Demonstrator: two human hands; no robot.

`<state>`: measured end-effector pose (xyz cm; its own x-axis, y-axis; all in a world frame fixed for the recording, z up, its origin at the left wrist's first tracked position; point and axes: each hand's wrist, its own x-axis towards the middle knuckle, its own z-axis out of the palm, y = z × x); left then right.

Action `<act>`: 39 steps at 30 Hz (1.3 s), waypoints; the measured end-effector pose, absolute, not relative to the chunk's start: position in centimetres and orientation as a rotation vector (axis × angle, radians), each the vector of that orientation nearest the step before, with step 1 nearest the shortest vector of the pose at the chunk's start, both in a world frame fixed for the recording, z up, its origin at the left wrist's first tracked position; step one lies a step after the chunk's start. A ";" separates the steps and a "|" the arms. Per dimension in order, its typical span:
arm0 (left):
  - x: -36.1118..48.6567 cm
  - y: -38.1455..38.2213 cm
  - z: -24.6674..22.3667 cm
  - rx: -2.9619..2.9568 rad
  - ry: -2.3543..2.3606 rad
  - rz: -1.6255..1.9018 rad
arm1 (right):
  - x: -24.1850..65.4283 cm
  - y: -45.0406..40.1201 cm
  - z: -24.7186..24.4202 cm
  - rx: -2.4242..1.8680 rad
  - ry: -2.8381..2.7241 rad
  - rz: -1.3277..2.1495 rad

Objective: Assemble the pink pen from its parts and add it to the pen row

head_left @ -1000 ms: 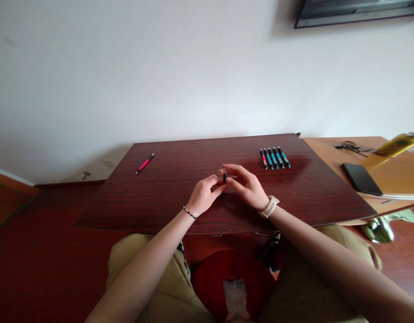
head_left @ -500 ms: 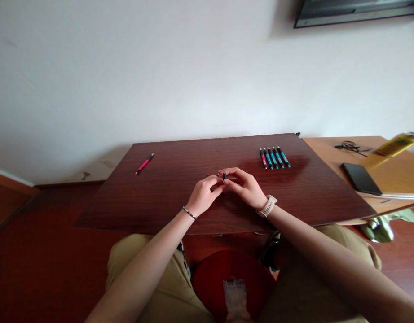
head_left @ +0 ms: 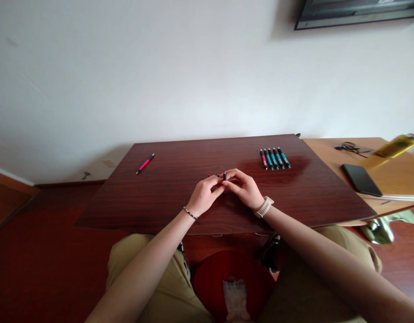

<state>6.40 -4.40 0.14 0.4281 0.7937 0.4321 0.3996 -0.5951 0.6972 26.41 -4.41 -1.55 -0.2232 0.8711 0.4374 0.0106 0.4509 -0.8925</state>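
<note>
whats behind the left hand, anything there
A small reddish tip and a dark tip peek out past the left hand; its fingers cover the rest, so what they belong to can't be told.

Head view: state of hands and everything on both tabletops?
Held pen: black end up, rest mostly hidden
Left grip: closed on it
Right grip: closed on it too
Lone pink pen: lying at a slant
Five-pen row: lying side by side
Small ends: mostly hidden behind fingers
Dark device: lying flat
Black cable: coiled
Yellow container: open or closed, unclear
</note>
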 end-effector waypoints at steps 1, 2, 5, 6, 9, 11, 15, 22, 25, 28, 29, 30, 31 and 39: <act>6.4 -4.4 0.1 2.187 1.007 1.044 | 26.4 -4.4 -1.6 -0.796 -1.589 0.978; 6.4 -4.4 0.1 2.187 1.010 1.040 | 26.4 -4.5 -1.7 -0.804 -1.582 0.986; 6.4 -4.3 0.0 2.185 1.023 1.046 | 26.4 -4.7 -1.5 -0.815 -1.571 1.006; 6.3 -4.3 -0.1 2.183 1.026 1.050 | 26.4 -4.8 -1.3 -0.814 -1.581 1.005; 6.4 -4.3 -0.2 2.178 1.020 1.059 | 26.5 -5.1 -0.8 -0.772 -1.645 0.965; 6.4 -4.3 -0.2 2.183 1.010 1.062 | 26.5 -5.1 -0.6 -0.741 -1.673 0.940; 6.4 -4.3 -0.1 2.189 1.001 1.057 | 26.3 -5.0 -1.0 -0.758 -1.603 0.985; 6.4 -4.3 -0.1 2.161 1.006 1.062 | 26.3 -5.2 -0.6 -0.746 -1.628 0.992; 6.4 -4.3 -0.1 2.164 1.005 1.061 | 26.3 -5.2 -0.6 -0.730 -1.627 0.993; 6.4 -4.3 -0.1 2.166 1.002 1.049 | 26.2 -5.1 -0.9 -0.758 -1.580 1.018; 6.4 -4.3 -0.1 2.165 1.002 1.047 | 26.1 -5.1 -0.9 -0.770 -1.569 1.023; 6.4 -4.3 -0.1 2.164 1.003 1.049 | 26.1 -5.1 -0.9 -0.777 -1.565 1.026; 6.4 -4.3 -0.2 2.162 1.005 1.052 | 26.1 -5.1 -0.9 -0.780 -1.567 1.027; 6.3 -4.3 -0.2 2.157 0.981 1.054 | 26.2 -5.1 -0.9 -0.741 -1.588 1.021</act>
<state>6.34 -4.26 -0.24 0.4289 0.7947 0.4295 0.3714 -0.5886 0.7181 26.22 -5.10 -0.90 -0.2489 0.8641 0.4374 -0.0395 0.4422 -0.8961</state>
